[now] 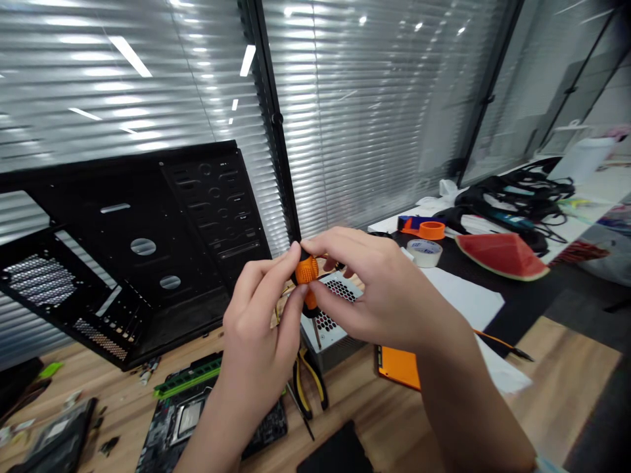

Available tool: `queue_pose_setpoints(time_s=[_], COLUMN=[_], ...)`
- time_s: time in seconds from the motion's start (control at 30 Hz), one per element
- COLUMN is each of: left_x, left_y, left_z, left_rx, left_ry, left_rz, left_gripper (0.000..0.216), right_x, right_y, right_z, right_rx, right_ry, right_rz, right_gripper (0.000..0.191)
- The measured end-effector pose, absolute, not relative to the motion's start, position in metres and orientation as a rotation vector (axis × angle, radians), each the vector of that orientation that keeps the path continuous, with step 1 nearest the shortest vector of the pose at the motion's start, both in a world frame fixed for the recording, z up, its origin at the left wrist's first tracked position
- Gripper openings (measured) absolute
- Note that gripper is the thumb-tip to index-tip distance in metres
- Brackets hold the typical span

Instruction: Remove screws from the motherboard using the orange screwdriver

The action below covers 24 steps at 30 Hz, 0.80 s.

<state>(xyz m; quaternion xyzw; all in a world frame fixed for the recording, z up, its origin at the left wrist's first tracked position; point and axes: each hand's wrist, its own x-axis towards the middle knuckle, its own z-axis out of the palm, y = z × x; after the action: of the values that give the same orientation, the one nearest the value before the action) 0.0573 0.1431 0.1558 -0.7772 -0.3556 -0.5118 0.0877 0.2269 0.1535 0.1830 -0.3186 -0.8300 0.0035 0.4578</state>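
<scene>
A stubby screwdriver with an orange knobbed handle and black ends is held up in front of me, its thin metal shaft angled downward. My left hand pinches the handle from the left between thumb and fingertips. From the other side, my right hand has thumb and index finger closed on the same handle. Behind and below the hands sits a grey metal power supply with a honeycomb grille, partly covered by them. Yellow-and-black pliers lie just under the left hand.
An open black computer case stands at left against the blinds. A motherboard lies in front of it. Right of the hands are an orange drive, white paper, a tape roll and a watermelon-slice-shaped item.
</scene>
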Motion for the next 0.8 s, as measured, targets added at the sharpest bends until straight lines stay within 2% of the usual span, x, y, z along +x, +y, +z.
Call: queue_pose_setpoints(time_s=[0.8], left_x=[0.0583], left_y=[0.1433], left_z=[0.1544], left_rx=[-2.296], left_ry=[-1.059], left_rz=[-1.523], left_gripper=[0.051], right_x=[0.2278], right_y=[0.1534], right_z=[0.1837], right_rx=[-0.767], right_ry=[-2.041], right_rz=[0.007], right_gripper=[0.018])
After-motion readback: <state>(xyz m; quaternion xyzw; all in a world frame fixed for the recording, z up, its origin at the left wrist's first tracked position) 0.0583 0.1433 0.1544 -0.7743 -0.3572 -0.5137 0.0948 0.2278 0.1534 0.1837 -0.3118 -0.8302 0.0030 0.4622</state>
